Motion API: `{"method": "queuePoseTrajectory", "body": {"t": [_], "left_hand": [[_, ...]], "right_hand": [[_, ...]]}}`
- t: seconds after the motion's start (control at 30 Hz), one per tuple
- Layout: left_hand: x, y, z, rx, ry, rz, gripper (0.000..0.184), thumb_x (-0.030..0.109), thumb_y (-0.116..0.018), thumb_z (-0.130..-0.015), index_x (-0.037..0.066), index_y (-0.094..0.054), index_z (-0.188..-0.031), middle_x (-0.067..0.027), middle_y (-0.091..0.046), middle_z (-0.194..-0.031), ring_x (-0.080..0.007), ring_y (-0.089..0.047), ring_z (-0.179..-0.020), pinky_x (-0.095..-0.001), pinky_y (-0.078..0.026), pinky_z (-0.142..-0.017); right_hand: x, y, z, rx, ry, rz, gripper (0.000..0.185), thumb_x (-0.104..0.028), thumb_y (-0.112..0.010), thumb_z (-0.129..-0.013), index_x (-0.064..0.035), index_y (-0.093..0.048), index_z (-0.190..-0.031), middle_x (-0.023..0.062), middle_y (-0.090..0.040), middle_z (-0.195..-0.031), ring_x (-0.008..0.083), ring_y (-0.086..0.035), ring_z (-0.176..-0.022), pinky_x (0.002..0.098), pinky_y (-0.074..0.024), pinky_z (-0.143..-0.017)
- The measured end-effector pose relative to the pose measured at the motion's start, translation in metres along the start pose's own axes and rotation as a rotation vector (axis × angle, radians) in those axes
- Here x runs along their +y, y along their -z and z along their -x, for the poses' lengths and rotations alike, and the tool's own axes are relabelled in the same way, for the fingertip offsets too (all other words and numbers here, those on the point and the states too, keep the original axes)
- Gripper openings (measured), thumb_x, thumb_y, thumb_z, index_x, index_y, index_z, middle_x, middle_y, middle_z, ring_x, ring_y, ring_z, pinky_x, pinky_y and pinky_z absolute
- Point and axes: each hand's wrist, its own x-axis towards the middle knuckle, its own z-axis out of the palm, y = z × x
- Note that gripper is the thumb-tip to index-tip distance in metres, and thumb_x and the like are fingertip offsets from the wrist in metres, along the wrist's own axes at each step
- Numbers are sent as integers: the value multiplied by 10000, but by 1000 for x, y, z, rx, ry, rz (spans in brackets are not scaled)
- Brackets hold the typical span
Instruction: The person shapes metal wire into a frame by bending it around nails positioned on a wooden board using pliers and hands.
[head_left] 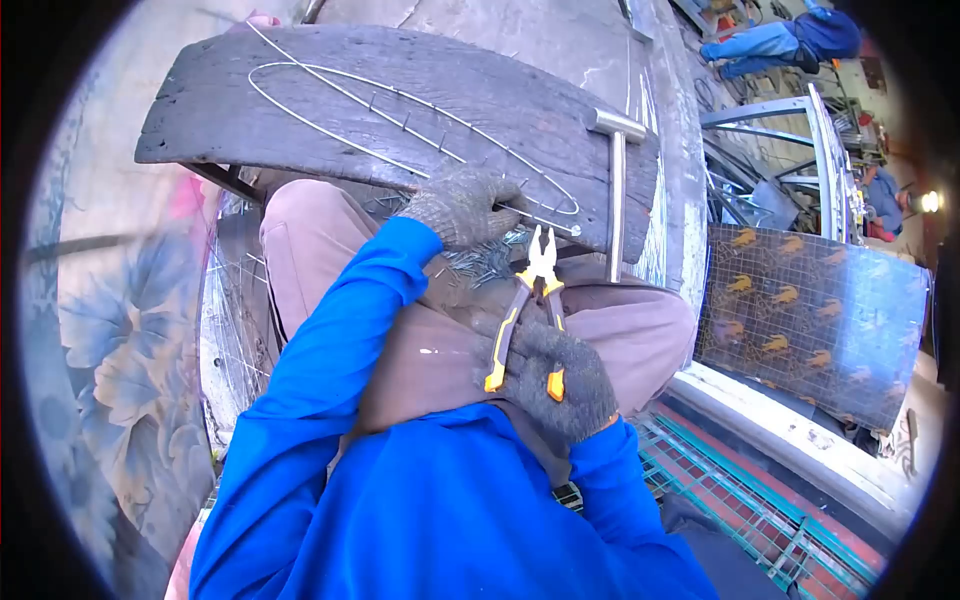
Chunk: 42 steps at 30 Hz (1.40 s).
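Note:
A dark wooden board (400,75) lies in front of my knees, with a long bent metal wire (345,132) looped across it. My left hand (465,210), in a grey knit glove, is closed on the wire near the board's front edge. In my right hand (560,375), also gloved, are pliers (541,262) with yellow and dark handles; their jaws are apart, just below the wire's end. A metal hammer (618,190) rests head up-board at the right end of the board. Several small nails or pins stand along the wire.
Small metal pieces (480,262) are heaped between my knees. To the right are a patterned panel (810,320), a metal frame (825,150) and green wire mesh (730,490). One person (790,45) is at the upper right, another (882,200) lower at the far right.

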Motion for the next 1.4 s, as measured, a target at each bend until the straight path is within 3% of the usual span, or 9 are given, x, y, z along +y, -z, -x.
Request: {"method": "queuePoseTrajectory", "body": {"t": [0.07,0.1,0.17,0.27,0.8,1.0,1.07,1.2,1.4], "left_hand": [[3,2,1,-15,7,14,311,350,-618,-890,121,-711,-1079,-161,-690,-964,-362,-657,-910,-470,-512,-805],[5,4,2,-18,27,10,319,357,-618,-891,118,-712,-1081,-158,-690,-982,-360,-654,-925,-468,-511,-814],[4,4,2,-21,48,4,327,364,-618,-893,116,-713,-1083,-155,-690,-1001,-358,-652,-940,-467,-510,-823],[0,0,1,-17,50,59,356,398,-607,-864,157,-729,-1095,-164,-706,-1032,-363,-663,-968,-493,-511,-866],[5,2,1,-35,49,80,360,392,-597,-920,111,-711,-1114,-155,-676,-1005,-350,-646,-960,-463,-506,-835],[4,2,1,-27,50,59,340,363,-577,-928,103,-708,-1103,-164,-683,-1015,-357,-655,-948,-469,-513,-830],[3,0,0,-18,51,70,336,356,-572,-930,99,-707,-1099,-166,-687,-1020,-361,-657,-947,-473,-514,-829],[2,1,-2,-11,71,96,337,356,-574,-931,97,-703,-1104,-175,-695,-1029,-366,-666,-948,-464,-522,-830],[5,1,-4,2,146,114,353,370,-585,-927,109,-689,-1142,-170,-702,-1033,-365,-671,-952,-458,-526,-834]], "right_hand": [[15,-7,-14,29,-96,-891,404,41,-547,-931,90,-488,-1327,226,-499,-1421,319,-546,-1273,454,-487,-1057],[15,-5,-17,26,-93,-892,404,41,-547,-931,90,-488,-1327,226,-499,-1421,319,-546,-1273,454,-487,-1057],[11,1,-24,-44,-245,-1298,425,-77,-513,-984,108,-451,-1361,248,-454,-1462,355,-503,-1316,486,-445,-1098],[7,-4,-28,31,-172,-1166,473,-175,-470,-1016,120,-419,-1383,256,-462,-1447,386,-484,-1325,511,-416,-1118],[-3,5,-39,68,-243,-1198,381,-176,-506,-1007,12,-495,-1338,237,-597,-1253,386,-588,-1191,564,-502,-987],[-6,0,-45,72,-203,-1164,344,-196,-537,-997,-15,-531,-1290,167,-631,-1163,301,-643,-1050,478,-550,-845],[-8,1,-46,84,-228,-1162,349,-171,-550,-987,-91,-509,-1324,88,-587,-1044,226,-621,-871,372,-519,-703],[0,-1,-44,127,-225,-1224,318,-174,-555,-989,-102,-519,-1296,84,-592,-1012,212,-614,-826,359,-510,-674],[12,0,-56,179,-233,-977,230,-185,-575,-981,-119,-559,-1201,72,-606,-952,213,-613,-799,360,-512,-650]]}}
